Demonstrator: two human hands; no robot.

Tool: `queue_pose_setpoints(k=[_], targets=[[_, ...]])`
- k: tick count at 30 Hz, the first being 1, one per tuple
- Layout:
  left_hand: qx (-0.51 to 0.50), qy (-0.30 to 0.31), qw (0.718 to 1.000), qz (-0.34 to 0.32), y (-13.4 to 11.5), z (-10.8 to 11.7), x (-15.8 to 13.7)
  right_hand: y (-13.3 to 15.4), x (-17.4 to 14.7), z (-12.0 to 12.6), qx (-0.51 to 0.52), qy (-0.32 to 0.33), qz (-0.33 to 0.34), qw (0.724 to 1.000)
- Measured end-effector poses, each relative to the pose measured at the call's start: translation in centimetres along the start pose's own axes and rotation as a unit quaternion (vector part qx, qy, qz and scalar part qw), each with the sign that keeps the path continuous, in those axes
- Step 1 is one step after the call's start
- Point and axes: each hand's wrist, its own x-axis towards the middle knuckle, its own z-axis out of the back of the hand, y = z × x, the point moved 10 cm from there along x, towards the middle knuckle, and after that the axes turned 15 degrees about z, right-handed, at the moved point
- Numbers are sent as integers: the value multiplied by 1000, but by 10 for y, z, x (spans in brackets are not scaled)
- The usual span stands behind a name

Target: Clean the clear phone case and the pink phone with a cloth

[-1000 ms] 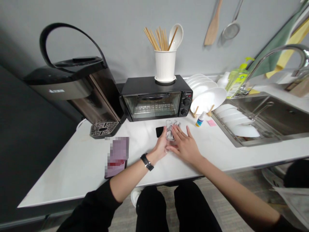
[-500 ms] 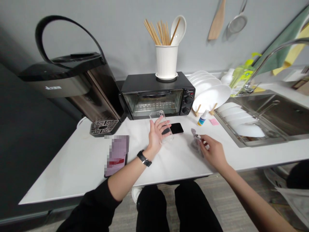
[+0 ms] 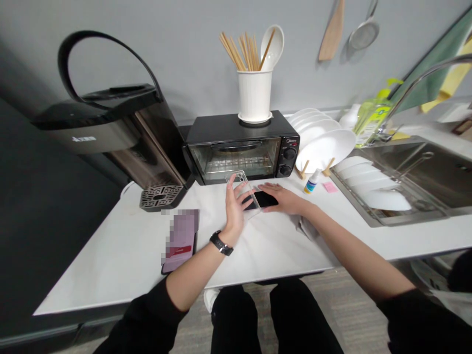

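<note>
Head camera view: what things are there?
phone case: 1, clear, centre
smartphone: 1, black, centre
cloth: 1, grey, counter
touchscreen device: 1, purple-screened, left
water dispenser: 1, black, left
toaster oven: 1, black, centre
canister: 1, white, on toaster oven
chopsticks: several, tan, canister
spoon: 1, white, canister
spatula: 1, brown, wall
strainer: 1, silver, wall
plates: several, white, rack
small bottle: 1, white, right
slip: 1, pink, right
sink: 1, silver, right
bowls: several, white, sink
pump bottle: 1, green, behind sink
faucet: 1, silver, sink
wristwatch: 1, black, left wrist
left hand: 1, bare, at phone case
right hand: 1, bare, on smartphone
legs: 2, black, below
</note>
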Motion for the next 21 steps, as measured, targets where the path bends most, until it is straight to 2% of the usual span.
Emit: queue_pose_setpoints(k=[3, 6, 11, 16, 19, 21], targets=[[17, -12, 999, -25, -9, 3, 1, -6, -4, -2, 2, -1, -6, 1000], [39, -28, 998, -38, -15, 8, 5, 1, -18, 9, -11, -3, -21, 1000], [126, -23, 992, 4, -5, 7, 24, 23, -49, 41, -68, 6, -12, 998], [333, -28, 942, -7, 7, 0, 35, 37, -84, 84, -146, 22, -24, 989], [390, -40, 919, -38, 9, -3, 30, 42, -94, 105, -151, 3, -36, 988], [438, -53, 894, -75, 5, -8, 22, 44, -94, 108, -134, -6, -39, 990]])
